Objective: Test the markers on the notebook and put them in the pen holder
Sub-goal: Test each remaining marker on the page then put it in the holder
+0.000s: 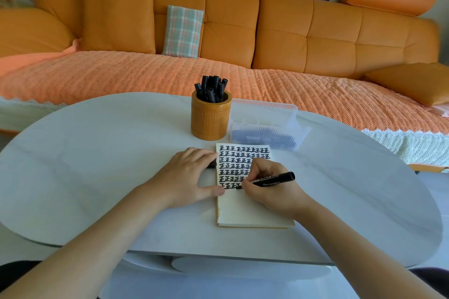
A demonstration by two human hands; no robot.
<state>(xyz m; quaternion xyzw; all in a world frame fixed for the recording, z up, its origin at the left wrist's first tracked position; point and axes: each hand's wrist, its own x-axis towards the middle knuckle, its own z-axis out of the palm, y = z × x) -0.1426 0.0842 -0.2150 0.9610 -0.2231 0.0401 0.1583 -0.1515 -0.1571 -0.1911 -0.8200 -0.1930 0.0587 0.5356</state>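
Observation:
An open notebook (250,209) lies on the white table (97,165), its upper half filled with rows of black marks. My right hand (269,187) grips a black marker (272,180) with its tip on the page at the lowest row of marks. My left hand (187,175) rests flat on the table with fingers and thumb pressing the notebook's left edge; a dark cap-like object (211,165) shows under its fingers. Behind the notebook stands an orange pen holder (210,119) with several black markers (212,88) upright in it.
A clear plastic box (264,128) holding several more markers sits right of the pen holder, its lid raised behind it. An orange sofa (243,43) with a plaid cushion (182,31) runs along the table's far side.

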